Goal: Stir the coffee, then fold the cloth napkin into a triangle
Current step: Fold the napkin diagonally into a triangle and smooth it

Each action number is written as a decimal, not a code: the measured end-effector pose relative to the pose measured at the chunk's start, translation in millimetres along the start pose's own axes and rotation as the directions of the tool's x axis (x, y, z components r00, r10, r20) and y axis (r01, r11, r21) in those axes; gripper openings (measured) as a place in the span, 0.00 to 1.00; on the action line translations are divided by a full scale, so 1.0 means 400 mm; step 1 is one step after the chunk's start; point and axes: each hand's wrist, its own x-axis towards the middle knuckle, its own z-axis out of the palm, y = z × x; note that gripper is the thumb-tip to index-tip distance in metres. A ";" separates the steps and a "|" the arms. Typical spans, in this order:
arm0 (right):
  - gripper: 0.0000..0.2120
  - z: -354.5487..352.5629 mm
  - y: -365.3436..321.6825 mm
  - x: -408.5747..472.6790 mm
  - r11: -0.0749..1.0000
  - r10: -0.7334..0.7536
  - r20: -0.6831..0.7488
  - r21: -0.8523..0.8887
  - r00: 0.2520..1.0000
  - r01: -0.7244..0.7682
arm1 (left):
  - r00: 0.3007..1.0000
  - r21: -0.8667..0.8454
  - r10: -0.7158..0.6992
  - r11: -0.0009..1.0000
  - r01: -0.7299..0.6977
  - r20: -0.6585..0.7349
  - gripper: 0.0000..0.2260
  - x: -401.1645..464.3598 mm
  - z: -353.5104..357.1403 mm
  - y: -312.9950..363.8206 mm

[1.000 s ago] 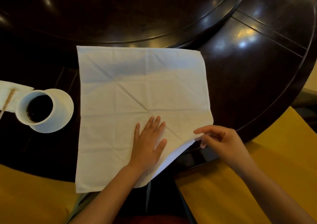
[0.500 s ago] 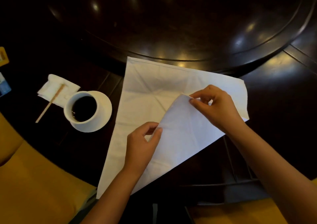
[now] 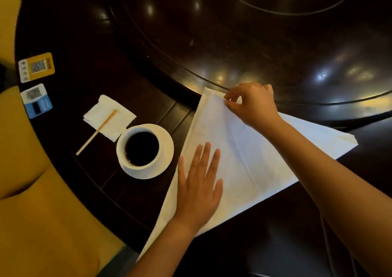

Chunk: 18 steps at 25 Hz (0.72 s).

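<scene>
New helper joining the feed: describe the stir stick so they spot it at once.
Start at the white coffee cup on its saucer, left of the cloth napkin. Beyond it lies a small paper napkin; the stir stick rests diagonally across it, the only thin, tan thing there.

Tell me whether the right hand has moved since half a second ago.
Yes. The right hand carried the cloth napkin's corner from mid-cloth to the far corner by the table's raised ring, farther from the coffee cup.
</scene>
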 end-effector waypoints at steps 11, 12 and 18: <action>0.06 0.046 0.010 0.065 0.992 -0.072 -0.002 -0.108 0.997 0.071 | 0.979 0.094 -0.019 0.996 -0.001 0.203 0.32 -0.003 0.054 0.005; 0.06 0.049 0.012 0.066 0.992 -0.072 -0.008 -0.105 0.997 0.071 | 0.977 0.095 -0.017 0.995 -0.003 0.211 0.32 -0.001 0.057 0.007; 0.11 0.068 0.018 0.044 0.995 -0.012 -0.114 -0.097 0.993 0.001 | 0.970 0.086 -0.039 0.996 0.018 0.241 0.32 0.010 0.072 0.012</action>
